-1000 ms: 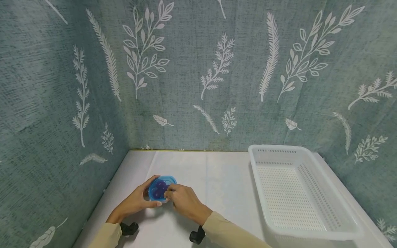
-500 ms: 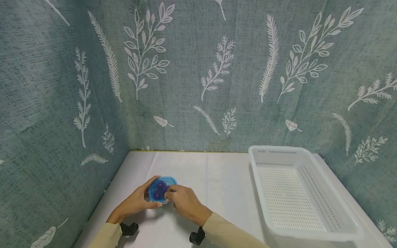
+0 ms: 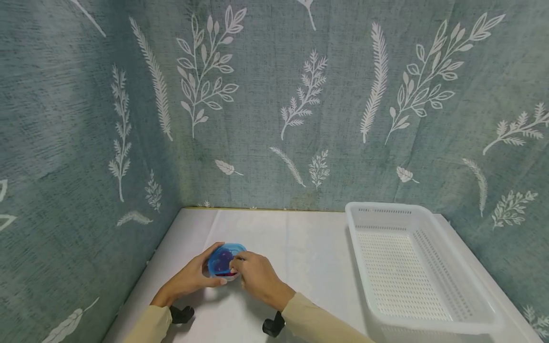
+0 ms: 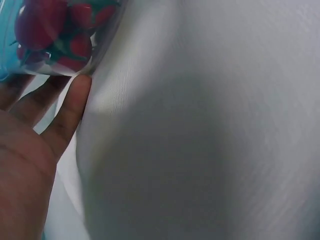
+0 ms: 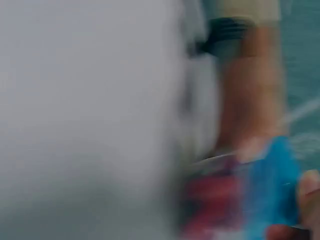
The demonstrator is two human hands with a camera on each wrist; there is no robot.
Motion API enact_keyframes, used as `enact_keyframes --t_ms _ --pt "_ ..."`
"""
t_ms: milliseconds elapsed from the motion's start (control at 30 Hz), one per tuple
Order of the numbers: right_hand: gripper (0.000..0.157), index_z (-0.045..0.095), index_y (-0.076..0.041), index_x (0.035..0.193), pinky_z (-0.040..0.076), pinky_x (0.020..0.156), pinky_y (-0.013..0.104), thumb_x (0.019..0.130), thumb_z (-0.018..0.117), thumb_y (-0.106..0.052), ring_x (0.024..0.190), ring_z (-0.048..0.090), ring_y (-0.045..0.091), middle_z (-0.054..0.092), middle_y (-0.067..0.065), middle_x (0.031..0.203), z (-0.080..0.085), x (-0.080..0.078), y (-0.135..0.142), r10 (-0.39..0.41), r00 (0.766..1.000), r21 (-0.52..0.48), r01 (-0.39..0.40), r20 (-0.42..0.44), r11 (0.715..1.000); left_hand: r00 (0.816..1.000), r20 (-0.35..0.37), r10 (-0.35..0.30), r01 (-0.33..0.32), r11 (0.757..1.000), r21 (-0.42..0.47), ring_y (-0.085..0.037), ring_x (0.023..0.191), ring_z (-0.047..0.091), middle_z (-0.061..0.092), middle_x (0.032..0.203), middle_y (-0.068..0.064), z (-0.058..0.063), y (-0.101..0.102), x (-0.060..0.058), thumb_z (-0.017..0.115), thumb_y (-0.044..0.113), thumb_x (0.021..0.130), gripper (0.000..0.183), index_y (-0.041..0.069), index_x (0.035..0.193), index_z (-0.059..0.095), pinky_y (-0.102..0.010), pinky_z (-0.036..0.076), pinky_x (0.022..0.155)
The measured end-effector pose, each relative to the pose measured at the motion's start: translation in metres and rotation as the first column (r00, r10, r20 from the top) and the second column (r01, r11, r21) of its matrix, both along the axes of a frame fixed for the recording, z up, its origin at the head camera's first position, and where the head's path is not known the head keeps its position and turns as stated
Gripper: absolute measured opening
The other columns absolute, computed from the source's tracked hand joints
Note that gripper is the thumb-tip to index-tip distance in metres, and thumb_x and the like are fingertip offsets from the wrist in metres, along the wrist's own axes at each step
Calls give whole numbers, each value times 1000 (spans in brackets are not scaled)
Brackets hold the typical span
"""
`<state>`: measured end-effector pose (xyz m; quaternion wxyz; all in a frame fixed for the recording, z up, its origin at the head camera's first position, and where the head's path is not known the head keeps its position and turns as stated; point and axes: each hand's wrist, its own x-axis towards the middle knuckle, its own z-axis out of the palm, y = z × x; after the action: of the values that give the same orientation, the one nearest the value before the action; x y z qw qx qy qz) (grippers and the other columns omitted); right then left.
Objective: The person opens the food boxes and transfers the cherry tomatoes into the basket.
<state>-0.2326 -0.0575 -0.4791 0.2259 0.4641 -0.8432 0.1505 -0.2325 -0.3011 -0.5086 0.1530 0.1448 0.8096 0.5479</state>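
Note:
A small clear plastic tub [image 3: 232, 277] with a translucent blue lid [image 3: 220, 258] sits over the left part of the table. Red tomato-like fruits [image 4: 40, 25] with green stems show through its wall in the left wrist view. My left hand [image 3: 193, 275] grips the tub from the left, its thumb along the near side. With thumb and fingers my right hand [image 3: 259, 278] pinches the lid's right edge. Along the near rim the lid stands raised, and a strip of red shows beneath it. The right wrist view is blurred, with the blue lid [image 5: 275, 185] beside my fingertips.
To the right stands a large white perforated basket [image 3: 429, 324] on the white-covered table [image 3: 317, 257]. Green leaf-patterned cloth [image 3: 257, 95] hangs behind and at the left. Black wrist devices [image 3: 274, 326] sit below my hands.
The lid's near edge has lifted from the tub, so red now shows under it. My right hand has risen slightly with the lid; the left keeps its grip.

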Motion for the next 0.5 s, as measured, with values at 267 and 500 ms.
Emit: enact_keyframes --t_ms 267,500 --pt "15 81 -19 110 50 75 10 98 73 -21 91 65 2 66 -4 106 13 5 2 -12 991 111 -3 132 994 1000 22 -18 18 1000 17 -37 135 46 30 160 -23 -1 -3 0 82 20 89 102 18 166 15 -35 52 94" --pt "14 81 -14 108 50 86 12 96 75 -17 97 66 6 67 -1 108 2 9 10 14 982 -11 -12 191 1000 999 6 -45 45 998 45 -37 130 51 30 158 -23 -4 -2 -4 82 18 90 103 17 166 12 -34 54 93"
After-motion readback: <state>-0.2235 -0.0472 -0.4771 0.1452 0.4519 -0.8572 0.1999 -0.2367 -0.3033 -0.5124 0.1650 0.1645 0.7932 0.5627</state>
